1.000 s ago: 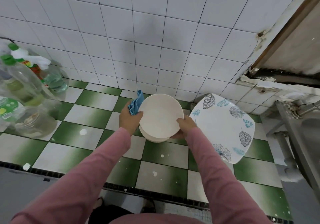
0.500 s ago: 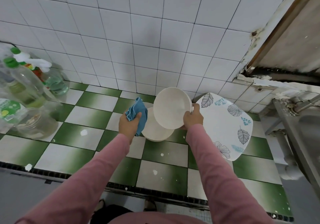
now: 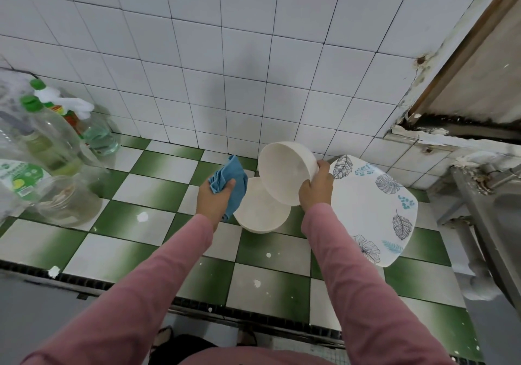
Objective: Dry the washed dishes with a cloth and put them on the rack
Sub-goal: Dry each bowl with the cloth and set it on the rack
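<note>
Grips crumpled blue cloth (image 3: 236, 183) in left hand (image 3: 212, 199), holds tilted round cream bowl (image 3: 283, 173) in right hand (image 3: 315, 188) over second cream bowl (image 3: 260, 214).

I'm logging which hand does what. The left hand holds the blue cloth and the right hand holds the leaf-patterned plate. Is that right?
Not quite. The right hand holds the white bowl, tilted and raised above a second bowl, not the leaf-patterned plate, which no hand grips. The head view shows this. The left hand does hold the blue cloth.
</note>
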### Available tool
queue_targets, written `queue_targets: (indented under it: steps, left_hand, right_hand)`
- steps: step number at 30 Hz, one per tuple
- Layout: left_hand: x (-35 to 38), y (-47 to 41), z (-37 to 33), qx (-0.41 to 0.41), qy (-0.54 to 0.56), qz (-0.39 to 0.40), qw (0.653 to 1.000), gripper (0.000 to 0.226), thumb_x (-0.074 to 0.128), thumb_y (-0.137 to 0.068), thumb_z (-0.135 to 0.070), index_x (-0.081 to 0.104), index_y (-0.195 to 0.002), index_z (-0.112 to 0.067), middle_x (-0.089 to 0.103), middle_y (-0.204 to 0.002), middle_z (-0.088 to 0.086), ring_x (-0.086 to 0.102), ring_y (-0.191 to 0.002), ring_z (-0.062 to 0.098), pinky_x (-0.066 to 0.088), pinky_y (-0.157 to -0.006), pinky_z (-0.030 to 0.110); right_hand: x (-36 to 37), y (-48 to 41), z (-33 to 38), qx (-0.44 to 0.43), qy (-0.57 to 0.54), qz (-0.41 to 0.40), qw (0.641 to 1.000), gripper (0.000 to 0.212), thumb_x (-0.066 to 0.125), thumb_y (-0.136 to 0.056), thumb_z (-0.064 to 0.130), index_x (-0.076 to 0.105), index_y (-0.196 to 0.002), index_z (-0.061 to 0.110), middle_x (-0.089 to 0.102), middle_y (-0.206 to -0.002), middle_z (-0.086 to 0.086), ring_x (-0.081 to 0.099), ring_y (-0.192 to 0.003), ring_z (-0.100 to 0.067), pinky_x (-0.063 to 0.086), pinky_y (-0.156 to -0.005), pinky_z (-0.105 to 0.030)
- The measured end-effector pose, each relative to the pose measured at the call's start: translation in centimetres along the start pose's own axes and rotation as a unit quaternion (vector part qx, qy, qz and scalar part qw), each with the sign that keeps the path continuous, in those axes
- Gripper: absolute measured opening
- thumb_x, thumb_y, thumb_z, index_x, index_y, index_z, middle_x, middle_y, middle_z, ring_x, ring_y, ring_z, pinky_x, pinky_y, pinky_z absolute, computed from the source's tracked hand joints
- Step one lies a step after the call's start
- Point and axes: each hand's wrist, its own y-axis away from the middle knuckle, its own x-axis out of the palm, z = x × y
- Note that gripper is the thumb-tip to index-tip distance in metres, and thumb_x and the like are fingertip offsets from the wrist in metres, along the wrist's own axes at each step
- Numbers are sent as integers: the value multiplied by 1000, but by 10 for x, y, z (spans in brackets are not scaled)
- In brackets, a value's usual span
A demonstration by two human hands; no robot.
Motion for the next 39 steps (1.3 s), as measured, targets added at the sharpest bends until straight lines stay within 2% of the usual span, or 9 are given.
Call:
queue_targets:
  steps: [8,14,20,24,28,31,34,37,39]
  left_hand:
    - [-1,2,-2,6,5,-11,1000,42,63,-94,-30,48,-130,-14,56,-115,6,57,-105,28,54,-84,40]
    - [-3,5,-2,4,12,-14,1000,35,62,-95,-29,48,-125,-17,56,-115,7,57,-105,28,55,-90,45]
    - [-3,9,-3,2,9,-17,1000,31,60,-96,-32,48,-122,-18,57,-116,9,58,-106,30,56,-85,43]
    - [-2,9,-3,2,6,-20,1000,38,57,-98,-37,48,-129,-16,59,-120,13,61,-104,32,57,-80,41]
    - [1,11,-6,-2,42,-30,999,38,51,-100,-38,46,-130,-16,59,-119,13,62,-103,32,56,-72,34]
    - [6,18,-16,1,79,-46,996,29,50,-100,-39,44,-122,-22,57,-117,9,60,-103,28,55,-72,32]
    - [12,24,-28,29,105,-63,992,23,49,-100,-40,40,-118,-28,54,-114,4,57,-103,24,53,-68,29]
    - [21,31,-40,105,120,-67,985,23,48,-101,-38,44,-122,-30,56,-106,-7,57,-106,20,54,-88,35]
    - [27,36,-45,183,98,-57,977,30,47,-102,-33,47,-131,-26,58,-101,-12,59,-96,11,52,-83,18]
  right_hand:
    - [-1,7,2,-61,-31,-17,997,57,38,-86,-12,34,-139,6,32,-139,-15,39,-102,-20,31,-86,-20]
    - [0,15,5,-110,-65,-19,992,57,41,-82,-15,36,-137,-1,34,-136,-18,31,-108,-12,23,-88,-9]
    - [8,17,1,-142,-109,-23,984,61,43,-71,6,40,-132,2,38,-124,-7,38,-114,-18,31,-107,-28]
    - [9,18,5,-69,-185,-13,980,64,35,-70,7,35,-133,9,41,-125,-8,42,-116,-23,37,-103,-32]
    - [10,16,6,98,-313,36,944,72,26,-87,-7,17,-148,29,37,-135,-3,46,-117,-32,56,-85,-56]
    - [4,14,8,186,-377,69,905,66,32,-92,-3,20,-147,31,38,-132,-7,56,-96,-35,59,-74,-51]
    - [-2,14,6,237,-393,98,883,44,48,-101,30,27,-140,28,46,-122,-8,61,-84,-36,58,-78,-53]
    - [-1,9,-1,242,-366,112,892,56,44,-96,63,29,-140,33,48,-130,-5,59,-102,-36,48,-97,-59]
    - [0,8,-2,226,-363,112,897,59,42,-93,68,31,-141,34,49,-135,-4,52,-118,-36,45,-99,-57]
